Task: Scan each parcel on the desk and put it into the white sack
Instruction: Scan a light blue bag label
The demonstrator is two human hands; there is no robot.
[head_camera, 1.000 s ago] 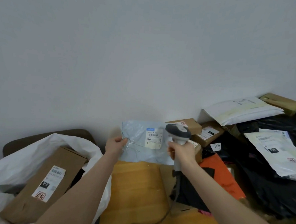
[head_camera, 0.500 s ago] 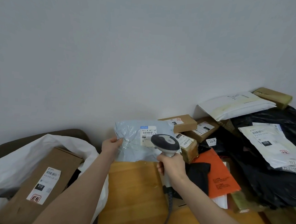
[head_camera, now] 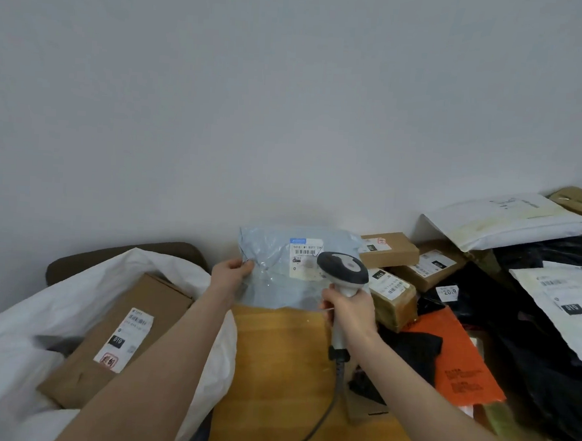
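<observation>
Above the far edge of the tabletop [head_camera: 273,372], close before the wall, the pale blue parcel [head_camera: 272,280] is held upright with its white label [head_camera: 306,260] turned toward the camera. The left grip [head_camera: 230,274] pinches the parcel's left edge, the thumb on the front face and the fingers behind it. The parcel's lower edge hangs just at the far edge of the wood; whether it touches, I cannot tell.

The right grip [head_camera: 349,309] is curled firmly round the handle of the scanner [head_camera: 343,269]. The scanner's dark head stands in front of the parcel and covers the lower right corner of the label. A grey cable [head_camera: 335,390] runs from the bottom of the handle down across the tabletop toward its near edge.

Between the two forearms a strip of bare wood lies open. On the left, the white sack [head_camera: 19,357] stands with its mouth open, its rim against the tabletop's left edge and under the left forearm. A long cardboard box [head_camera: 115,339] lies tilted inside it.

On the right the room is narrow. Three brown boxes [head_camera: 394,294] sit just beside the parcel's right edge. Next to the right forearm lies an orange mailer [head_camera: 458,360], partly over dark bags [head_camera: 530,354]. White mailers [head_camera: 507,220] rest on top of this heap, near the wall.
</observation>
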